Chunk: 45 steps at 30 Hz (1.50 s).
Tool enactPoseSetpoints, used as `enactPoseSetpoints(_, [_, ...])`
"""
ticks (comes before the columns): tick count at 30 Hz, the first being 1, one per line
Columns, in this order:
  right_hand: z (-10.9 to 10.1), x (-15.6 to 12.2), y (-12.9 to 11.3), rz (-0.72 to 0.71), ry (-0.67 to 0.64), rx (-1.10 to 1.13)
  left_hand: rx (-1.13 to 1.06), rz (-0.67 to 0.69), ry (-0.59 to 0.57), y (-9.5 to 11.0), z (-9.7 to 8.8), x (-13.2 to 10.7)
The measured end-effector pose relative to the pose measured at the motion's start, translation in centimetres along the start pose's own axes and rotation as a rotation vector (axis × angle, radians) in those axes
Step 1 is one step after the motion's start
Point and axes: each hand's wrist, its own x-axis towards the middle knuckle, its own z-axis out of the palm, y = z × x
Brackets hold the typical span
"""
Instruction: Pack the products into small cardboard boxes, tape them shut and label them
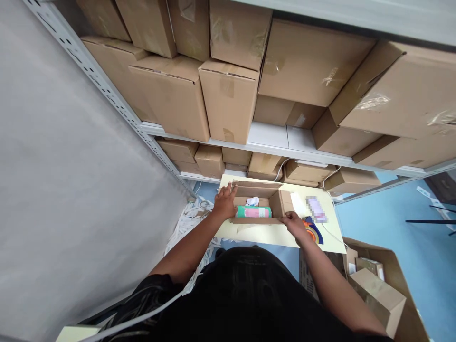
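An open cardboard box sits on a pale yellow table in front of me. Inside it lie a pink-and-green cylindrical package and a small white crumpled item that I cannot identify. My left hand grips the box's left end, its fingers over the edge. At the front right corner, my right hand pinches the cardboard by the right flap. Just beyond the right hand is a blue tape dispenser with an orange roll, partly covered by that hand.
A pixelated purple item and a white paper lie on the table's right. Shelves full of cardboard boxes rise behind it. White paper strips cover the floor at left. A large carton holding boxes stands at lower right.
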Motion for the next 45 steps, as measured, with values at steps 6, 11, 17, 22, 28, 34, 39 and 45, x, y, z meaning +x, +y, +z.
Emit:
enactPoseSetpoints(6, [-2.4, 3.9, -1.4, 0.181, -0.359, 0.09, -0.222, -0.068, -0.064, -1.0, 1.2, 1.0])
enactPoseSetpoints(11, [-1.0, 6.3, -0.8, 0.06, -0.374, -0.116, -0.196, -0.235, -0.07, 0.7, 0.8, 2.0])
enactPoseSetpoints(17, [-0.1, 8.2, 1.6, -0.172, -0.299, -0.31, -0.17, -0.451, 0.063, 3.1, 1.9, 1.1])
enactPoseSetpoints(22, [-2.3, 8.9, 0.7, -0.391, -0.285, -0.518, -0.265, -0.475, 0.238, 4.7, 2.1, -4.1])
enactPoseSetpoints(28, [-2.8, 8.2, -2.6, -0.598, -0.367, -0.665, -0.334, -0.493, 0.518, 7.2, 1.0, -15.3])
enactPoseSetpoints(34, [0.2, 4.3, -5.2, -0.723, -0.527, -0.764, -0.271, -0.555, 0.833, 10.6, 1.4, -28.2])
enactPoseSetpoints(39, [3.3, -1.6, -5.8, -0.754, -0.643, -0.832, -0.222, -0.625, 1.055, 13.9, 1.5, -39.5])
enactPoseSetpoints(45, [7.4, -10.0, -4.8, -0.804, -0.736, -0.902, -0.248, -0.758, 1.146, 16.2, 3.3, -53.9])
